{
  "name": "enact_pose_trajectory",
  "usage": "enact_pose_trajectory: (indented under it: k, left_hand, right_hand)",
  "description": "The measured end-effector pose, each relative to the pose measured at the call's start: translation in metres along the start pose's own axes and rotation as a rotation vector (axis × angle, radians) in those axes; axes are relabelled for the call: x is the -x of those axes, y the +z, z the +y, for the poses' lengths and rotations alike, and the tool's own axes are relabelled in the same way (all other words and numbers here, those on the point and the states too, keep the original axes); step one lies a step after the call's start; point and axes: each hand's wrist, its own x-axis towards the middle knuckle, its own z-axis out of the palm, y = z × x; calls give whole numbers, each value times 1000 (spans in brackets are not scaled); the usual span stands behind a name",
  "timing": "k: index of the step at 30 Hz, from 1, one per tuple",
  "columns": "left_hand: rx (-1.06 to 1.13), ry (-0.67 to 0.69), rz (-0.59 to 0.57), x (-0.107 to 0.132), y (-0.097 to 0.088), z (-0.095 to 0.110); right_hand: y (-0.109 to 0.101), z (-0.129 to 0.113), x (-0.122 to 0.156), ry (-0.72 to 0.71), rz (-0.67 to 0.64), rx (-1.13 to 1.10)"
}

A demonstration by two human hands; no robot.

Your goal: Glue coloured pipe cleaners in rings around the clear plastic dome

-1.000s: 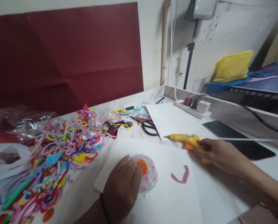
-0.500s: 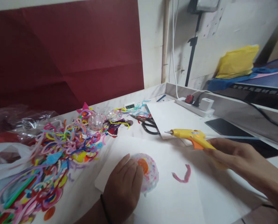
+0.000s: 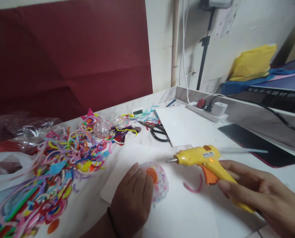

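My left hand lies on white paper, its fingers together and curved over the side of a translucent, confetti-speckled round piece. An orange disc sits on top of that piece, beside my fingertips. My right hand grips a yellow glue gun by its handle, thumb near the orange trigger. The metal nozzle points left, above the paper and to the right of the round piece. A clear glue stick sticks out of the gun's back. Below the gun lies a bent pink pipe cleaner.
Tangled pipe cleaners and small craft bits cover the left side. Black-handled scissors lie partly under a second white sheet. A phone and a power strip with cables are at the right.
My right hand has brought the glue gun lower and nearer to me, its nozzle shifting left toward the round piece. My left hand keeps its place.
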Motion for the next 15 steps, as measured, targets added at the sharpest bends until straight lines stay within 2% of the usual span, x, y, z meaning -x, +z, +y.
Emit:
enact_pose_trajectory:
  k: [2, 4, 7, 10, 12, 15]
  left_hand:
    - [-12, 3, -6, -1, 0, 0]
    - [-21, 7, -1, -2, 0, 0]
    - [-20, 10, 4, -3, 0, 0]
    - [-21, 9, 11, -3, 0, 0]
    - [-26, 11, 13, -2, 0, 0]
    - [-29, 21, 4, 0, 0, 0]
  right_hand:
    - [3, 0, 3, 8, -117, -45]
    - [7, -1, 7, 36, -125, -99]
    - [11, 6, 11, 120, -43, -140]
    - [12, 19, 15, 167, 96, -31]
    - [13, 26, 16, 91, 100, 66]
    - [18, 24, 18, -81, -16, 105]
